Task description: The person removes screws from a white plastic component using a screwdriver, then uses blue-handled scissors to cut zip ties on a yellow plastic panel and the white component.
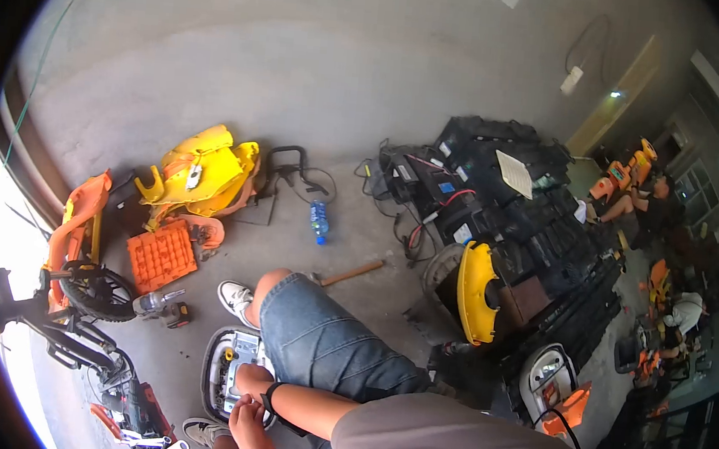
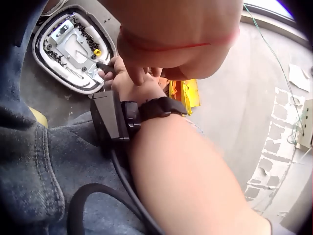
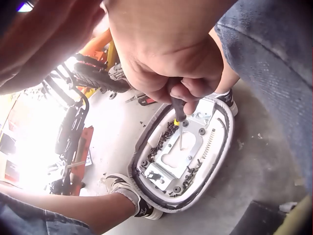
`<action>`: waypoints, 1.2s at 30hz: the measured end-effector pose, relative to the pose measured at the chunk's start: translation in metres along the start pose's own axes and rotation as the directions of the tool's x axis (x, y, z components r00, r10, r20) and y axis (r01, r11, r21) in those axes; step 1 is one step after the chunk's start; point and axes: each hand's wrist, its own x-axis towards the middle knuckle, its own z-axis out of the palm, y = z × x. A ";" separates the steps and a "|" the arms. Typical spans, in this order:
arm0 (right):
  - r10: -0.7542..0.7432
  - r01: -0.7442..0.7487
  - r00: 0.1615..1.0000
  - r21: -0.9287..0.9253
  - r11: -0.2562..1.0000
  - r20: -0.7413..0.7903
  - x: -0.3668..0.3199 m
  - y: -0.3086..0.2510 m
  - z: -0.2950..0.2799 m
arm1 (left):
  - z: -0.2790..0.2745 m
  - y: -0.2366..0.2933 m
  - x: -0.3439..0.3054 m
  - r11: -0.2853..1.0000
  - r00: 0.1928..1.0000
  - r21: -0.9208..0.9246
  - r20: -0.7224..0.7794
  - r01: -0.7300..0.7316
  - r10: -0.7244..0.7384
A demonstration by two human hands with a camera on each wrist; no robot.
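Observation:
My right hand [image 3: 166, 63] grips the dark handle of a screwdriver [image 3: 179, 108], its thin shaft pointing down over a metal bracket [image 3: 168, 155]. That bracket lies in an oval, dark-rimmed white shell [image 3: 221, 155], on the floor between the feet. Many black screws [image 3: 155, 151], a spring [image 3: 209, 142] and a small yellow piece [image 2: 97, 52] lie in the shell as well. My left hand [image 1: 249, 429], with a red string at its wrist, has its fingertips at the right wrist, beside the black strap [image 2: 164, 107]. Its finger grip is partly hidden.
A hammer [image 1: 353, 273], a water bottle [image 1: 319, 221] and a cordless drill [image 1: 166, 308] lie on the floor. Yellow covers [image 1: 209, 179] and an orange grid panel [image 1: 160, 256] are beyond. Black boxes [image 1: 504, 229] are piled opposite a bike-like frame [image 1: 67, 340]. Other people sit farther off.

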 end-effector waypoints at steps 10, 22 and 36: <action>0.010 0.034 0.986 0.262 0.965 -0.166 0.025 0.001 0.035 | 0.004 0.001 0.011 0.975 0.978 0.079 -0.036 0.209 -0.207; -0.341 0.352 0.926 0.050 0.935 -0.161 0.071 0.023 0.096 | 0.031 0.013 0.037 0.977 0.974 0.067 0.082 0.204 -0.209; 0.111 -0.102 0.994 -0.267 0.958 0.017 0.018 0.009 0.012 | 0.026 -0.015 -0.002 0.953 0.967 0.272 -0.245 0.134 -0.066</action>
